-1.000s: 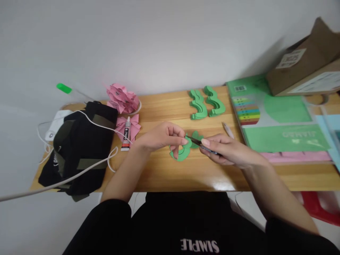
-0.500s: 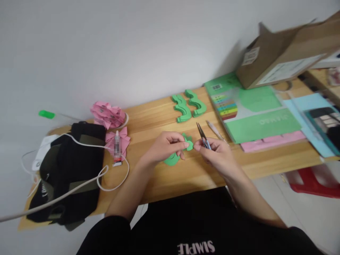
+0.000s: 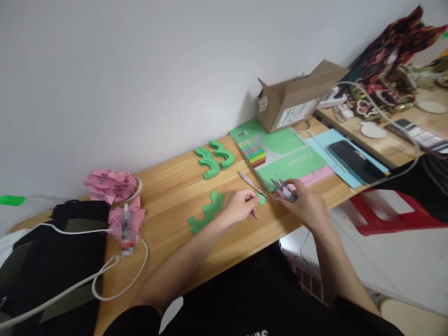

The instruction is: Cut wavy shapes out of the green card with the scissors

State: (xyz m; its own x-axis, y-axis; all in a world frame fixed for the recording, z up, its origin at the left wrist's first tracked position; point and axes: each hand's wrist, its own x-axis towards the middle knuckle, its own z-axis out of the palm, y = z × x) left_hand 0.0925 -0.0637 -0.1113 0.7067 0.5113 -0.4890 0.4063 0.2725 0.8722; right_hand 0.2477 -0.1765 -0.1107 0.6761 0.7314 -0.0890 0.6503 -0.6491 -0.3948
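Between the thumb and fingers of my left hand (image 3: 242, 205) is a small green paper piece (image 3: 262, 199). My right hand (image 3: 306, 203) is closed around small scissors (image 3: 286, 190), whose blades point up and left, a short gap to the right of the piece. Wavy green cut-outs (image 3: 207, 213) lie left of my left hand, partly behind my forearm. Two stacks of curved green cut-outs (image 3: 208, 163) rest farther back on the wooden table (image 3: 168, 196). A pen-like tool (image 3: 248, 179) lies just behind my hands.
A green paper packet (image 3: 297, 161) and an open cardboard box (image 3: 287, 100) are at the back right. A phone (image 3: 357, 161) lies on blue sheets. Pink crumpled paper (image 3: 111, 185), a blurred tube, a white cable (image 3: 145, 270) and a black bag (image 3: 59, 266) occupy the left.
The view has turned to the right. My right hand with the scissors has rotated and moved away from the green piece. My left hand has shifted right, uncovering the wavy cut-outs.
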